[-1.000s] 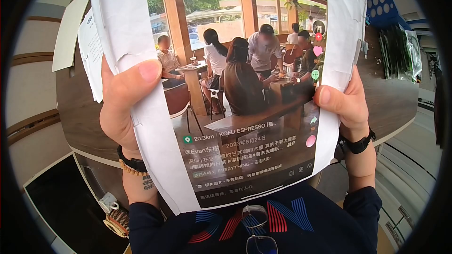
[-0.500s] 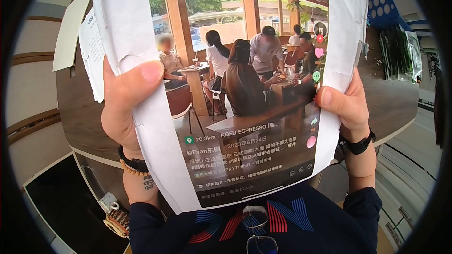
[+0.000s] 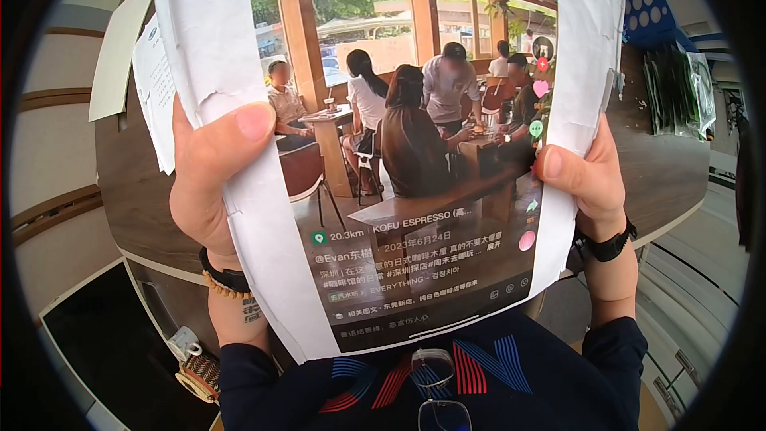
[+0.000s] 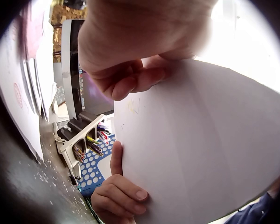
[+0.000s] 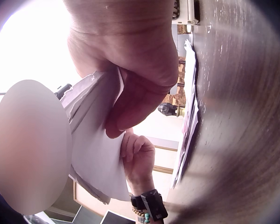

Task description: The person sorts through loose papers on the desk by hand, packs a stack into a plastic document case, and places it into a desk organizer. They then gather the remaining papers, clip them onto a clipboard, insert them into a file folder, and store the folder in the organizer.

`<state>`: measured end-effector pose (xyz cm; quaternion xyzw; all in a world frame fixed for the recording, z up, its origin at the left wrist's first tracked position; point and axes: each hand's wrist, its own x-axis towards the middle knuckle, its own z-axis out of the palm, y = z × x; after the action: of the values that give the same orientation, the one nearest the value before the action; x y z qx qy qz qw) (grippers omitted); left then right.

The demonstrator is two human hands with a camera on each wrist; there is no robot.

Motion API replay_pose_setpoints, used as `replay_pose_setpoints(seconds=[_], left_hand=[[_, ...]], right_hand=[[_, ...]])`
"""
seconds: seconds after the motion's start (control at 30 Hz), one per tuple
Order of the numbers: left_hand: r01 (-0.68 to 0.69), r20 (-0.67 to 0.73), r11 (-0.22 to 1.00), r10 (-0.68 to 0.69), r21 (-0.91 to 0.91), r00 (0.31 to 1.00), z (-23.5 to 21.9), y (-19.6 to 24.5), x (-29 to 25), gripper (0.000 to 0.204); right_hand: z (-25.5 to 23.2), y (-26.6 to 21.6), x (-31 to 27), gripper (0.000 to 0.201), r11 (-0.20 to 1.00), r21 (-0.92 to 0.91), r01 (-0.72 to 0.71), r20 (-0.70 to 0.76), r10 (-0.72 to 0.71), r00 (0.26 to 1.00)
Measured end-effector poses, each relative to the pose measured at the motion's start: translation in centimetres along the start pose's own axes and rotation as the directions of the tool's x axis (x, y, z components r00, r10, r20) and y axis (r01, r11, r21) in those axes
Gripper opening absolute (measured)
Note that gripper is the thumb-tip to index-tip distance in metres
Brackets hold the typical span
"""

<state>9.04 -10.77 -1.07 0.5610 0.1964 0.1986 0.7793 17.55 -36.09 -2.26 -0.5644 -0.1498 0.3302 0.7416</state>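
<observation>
In the head view a large printed sheet (image 3: 415, 271) with white margins shows a café scene and lines of text. My left hand (image 3: 211, 168) grips its left edge, thumb on the front; my right hand (image 3: 586, 175) grips the right edge the same way. From behind, the left wrist view shows the blank back (image 4: 200, 140), with the left hand's fingers (image 4: 140, 83) curled against it and the right hand (image 4: 116, 200) lower down. More layers of paper (image 5: 95, 140) lie between the hands in the right wrist view. The sheet is raised above the table.
A brown table (image 3: 654, 168) bears papers (image 3: 155, 88) at the left and dark plastic packets (image 3: 674, 92) at the right. Beyond stand a blue dotted item (image 3: 646, 0) and a pen holder (image 4: 79, 140). A dark panel (image 3: 104, 343) and a white mug (image 3: 185, 343) are at lower left.
The sheet and both hands shifted very slightly right, then the left side moved slightly back. Both hands have kept their grip.
</observation>
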Motion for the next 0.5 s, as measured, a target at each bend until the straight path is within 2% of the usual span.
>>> replay_pose_setpoints(seconds=[0.13, 0.2, 0.23, 0.3, 0.4, 0.5], left_hand=[[-0.060, -0.028, 0.995, 0.062, 0.076, 0.998, 0.30, -0.22, -0.22, 0.065], [-0.076, -0.103, 0.977, 0.098, 0.200, 0.990, 0.11, -0.61, -0.44, 0.064], [-0.076, -0.103, 0.977, 0.098, 0.200, 0.990, 0.06, -0.43, -0.36, 0.064], [0.030, -0.010, 0.999, -0.031, -0.033, 0.999, -0.03, 0.10, -0.06, 0.064], [-0.020, -0.007, 0.999, 0.020, -0.049, 1.000, 0.38, -0.04, 0.14, 0.063], [0.004, -0.037, 1.000, -0.005, -0.026, 0.999, 0.16, 0.01, 0.01, 0.063]], right_hand=[[-0.01, 0.03, -0.06, 0.058, 1.000, -0.007, 0.008, -0.004, -0.008, 1.000], [-0.04, 0.00, -0.05, 0.057, 1.000, -0.012, 0.004, -0.003, -0.004, 1.000], [-0.04, -0.01, -0.05, 0.057, 1.000, -0.018, -0.001, -0.002, 0.001, 1.000], [0.02, -0.04, -0.07, 0.057, 1.000, -0.010, 0.002, -0.002, -0.002, 1.000], [0.06, -0.02, -0.05, 0.056, 1.000, -0.013, 0.008, -0.005, -0.008, 1.000], [0.24, -0.14, -0.03, 0.054, 1.000, -0.026, -0.008, -0.020, 0.007, 1.000]])
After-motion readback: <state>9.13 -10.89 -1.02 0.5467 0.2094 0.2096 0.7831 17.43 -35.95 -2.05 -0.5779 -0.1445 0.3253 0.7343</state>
